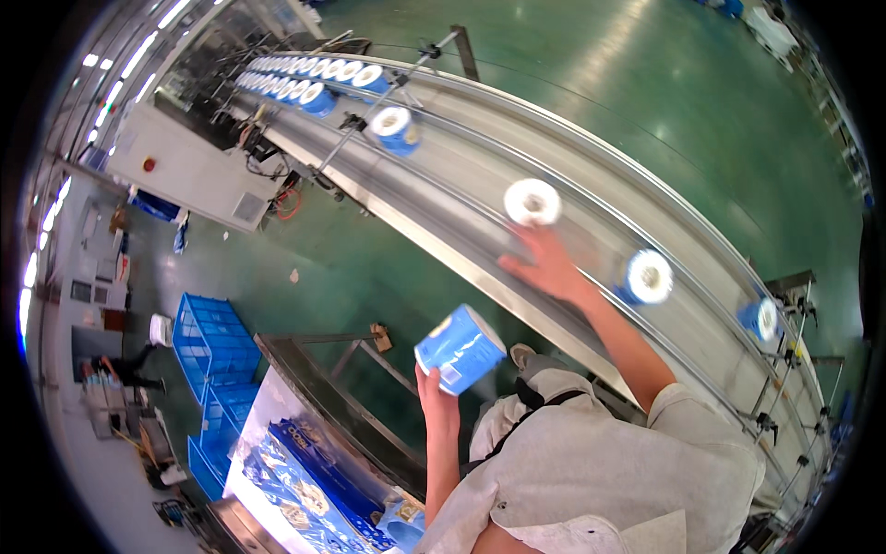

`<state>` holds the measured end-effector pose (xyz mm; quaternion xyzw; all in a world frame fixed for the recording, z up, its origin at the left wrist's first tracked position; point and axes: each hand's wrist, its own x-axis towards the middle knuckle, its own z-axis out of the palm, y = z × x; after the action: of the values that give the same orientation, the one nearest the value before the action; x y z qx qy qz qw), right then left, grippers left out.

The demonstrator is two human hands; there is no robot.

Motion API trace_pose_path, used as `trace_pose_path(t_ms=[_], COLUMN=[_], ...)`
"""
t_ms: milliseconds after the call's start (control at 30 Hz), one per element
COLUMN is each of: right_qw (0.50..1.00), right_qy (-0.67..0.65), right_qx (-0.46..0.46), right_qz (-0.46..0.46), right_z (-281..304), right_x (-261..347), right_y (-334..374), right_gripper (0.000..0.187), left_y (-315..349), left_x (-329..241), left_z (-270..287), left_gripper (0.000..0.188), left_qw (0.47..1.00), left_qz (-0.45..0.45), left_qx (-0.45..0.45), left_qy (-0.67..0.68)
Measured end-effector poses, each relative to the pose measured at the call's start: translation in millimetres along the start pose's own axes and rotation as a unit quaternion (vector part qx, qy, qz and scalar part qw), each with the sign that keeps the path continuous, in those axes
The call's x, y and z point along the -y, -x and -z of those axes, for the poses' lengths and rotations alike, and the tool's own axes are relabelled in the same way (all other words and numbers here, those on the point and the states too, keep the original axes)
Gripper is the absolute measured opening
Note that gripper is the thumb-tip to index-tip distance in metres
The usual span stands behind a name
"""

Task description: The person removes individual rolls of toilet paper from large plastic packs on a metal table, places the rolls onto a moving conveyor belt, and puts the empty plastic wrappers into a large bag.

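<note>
Close against our pale, loose shirt (600, 452), on the left side of the body, we raise a left hand (438, 399) that is closed on a blue-wrapped roll (460, 349). Our fingers clasp it by its lower end, and the roll leans to one side in the air, over the gap between the table (268, 397) and the conveyor (443, 235). On that table, to our left, lie flat blue printed wrappers (314, 489), some in glossy heaps.

Our right hand (551, 266) stretches out over the conveyor, its fingers spread and loose, the tips at the near side of a white-topped roll (532, 202). Blur there keeps us from telling whether skin meets wrapper. Farther along to the right, a second roll (646, 277) and a third (760, 319) stand well apart from each other beside the long metal rails.

Beyond the table, blue plastic crates (217, 351) sit on the green floor (323, 254). Up the belt to the left we see a single roll (395, 129), and past it two close-packed lines of rolls (318, 99) running toward a pale machine cabinet (189, 166) with a red button (149, 164). Far off at the left edge, a dark-clothed person (138, 367) is small and hard to make out.
</note>
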<state>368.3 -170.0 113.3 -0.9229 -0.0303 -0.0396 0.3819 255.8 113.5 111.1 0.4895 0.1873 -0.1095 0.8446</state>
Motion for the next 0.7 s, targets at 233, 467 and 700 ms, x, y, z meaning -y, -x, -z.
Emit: trace_pose_path(t_ms=[233,467,700], right_qw=[0.945,0.911,0.907], right_qy=[-0.314,0.291,0.360], right_qx=[0.094,-0.289,-0.203], right_qz=[-0.005,-0.041,0.080], right_z=[34,100,100], right_x=[57,-69,-161], right_y=[26,-91,-147], right_gripper=[0.095,0.087,0.077], left_y=[-23,1,96], left_x=[-5,15,36], left_z=[-77,-38,61], left_gripper=[0.072,0.050,0.045], left_qw=[0.988,0.959,0.951], left_qz=[-0.011,-0.013,-0.034], left_qx=[0.153,0.128,-0.122], left_qy=[-0.014,-0.254,-0.282])
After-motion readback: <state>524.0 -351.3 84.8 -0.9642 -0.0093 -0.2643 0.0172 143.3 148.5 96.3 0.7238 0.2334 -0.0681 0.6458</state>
